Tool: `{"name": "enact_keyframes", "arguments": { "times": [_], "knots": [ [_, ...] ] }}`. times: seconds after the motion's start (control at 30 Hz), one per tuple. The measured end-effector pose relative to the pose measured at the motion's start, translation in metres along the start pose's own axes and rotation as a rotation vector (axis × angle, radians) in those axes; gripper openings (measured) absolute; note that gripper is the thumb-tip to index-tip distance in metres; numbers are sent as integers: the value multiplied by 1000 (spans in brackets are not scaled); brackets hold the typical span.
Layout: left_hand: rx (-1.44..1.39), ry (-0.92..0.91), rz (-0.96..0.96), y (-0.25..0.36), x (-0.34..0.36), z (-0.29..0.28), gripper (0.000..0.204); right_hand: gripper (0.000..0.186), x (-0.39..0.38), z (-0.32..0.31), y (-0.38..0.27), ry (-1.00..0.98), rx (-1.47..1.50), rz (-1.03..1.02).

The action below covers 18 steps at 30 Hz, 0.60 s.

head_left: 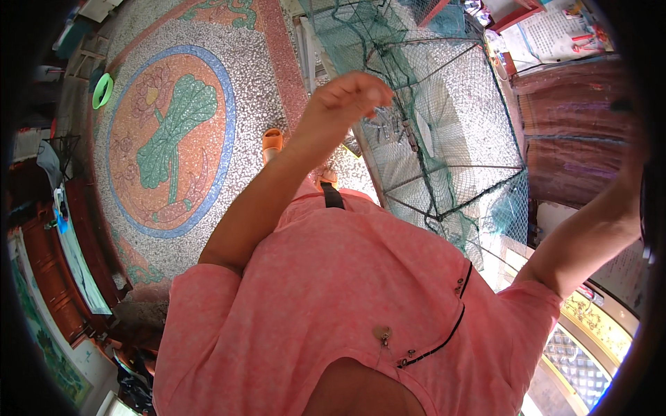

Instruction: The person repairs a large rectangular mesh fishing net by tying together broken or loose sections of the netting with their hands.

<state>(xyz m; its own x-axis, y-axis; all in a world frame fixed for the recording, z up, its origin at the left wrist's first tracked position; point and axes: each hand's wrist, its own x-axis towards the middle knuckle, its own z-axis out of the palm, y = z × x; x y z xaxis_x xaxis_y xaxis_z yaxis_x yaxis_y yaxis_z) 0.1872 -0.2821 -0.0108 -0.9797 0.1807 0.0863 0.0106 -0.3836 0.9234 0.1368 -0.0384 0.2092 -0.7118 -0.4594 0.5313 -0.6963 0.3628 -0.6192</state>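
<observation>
My left hand (350, 100) is raised at the middle, over the near left edge of a green mesh net trap (451, 132). Its fingers are curled in toward the thumb; anything between them is too small to make out. Thin dark frame bars (479, 188) and a thick green cord (422, 163) run through the netting, which spreads out to the right. My right forearm (590, 225) stretches to the right rim of the picture, where the hand is lost in the dark edge.
A terrazzo floor with a round leaf-and-flower inlay (177, 142) lies to the left. At the far left is a green basin (103, 91). Dark brown cloth (576, 132) hangs or lies to the right of the net. Wooden furniture (52, 277) lines the left side.
</observation>
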Motion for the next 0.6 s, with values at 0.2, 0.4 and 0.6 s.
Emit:
{"name": "enact_keyframes", "arguments": {
  "times": [0.2, 0.4, 0.6],
  "knots": [
    [-394, -23, -154, -14, -8, -20, 17, 13, -36, 82, 45, -479, -195, -20],
    [-385, -5, -177, -27, -14, -6, 15, 9, -61, 103, 79, -464, -278, 149],
    [-274, 42, -235, -27, -17, 4, 15, 8, -67, 111, 93, -501, -166, 198]
  ]
}}
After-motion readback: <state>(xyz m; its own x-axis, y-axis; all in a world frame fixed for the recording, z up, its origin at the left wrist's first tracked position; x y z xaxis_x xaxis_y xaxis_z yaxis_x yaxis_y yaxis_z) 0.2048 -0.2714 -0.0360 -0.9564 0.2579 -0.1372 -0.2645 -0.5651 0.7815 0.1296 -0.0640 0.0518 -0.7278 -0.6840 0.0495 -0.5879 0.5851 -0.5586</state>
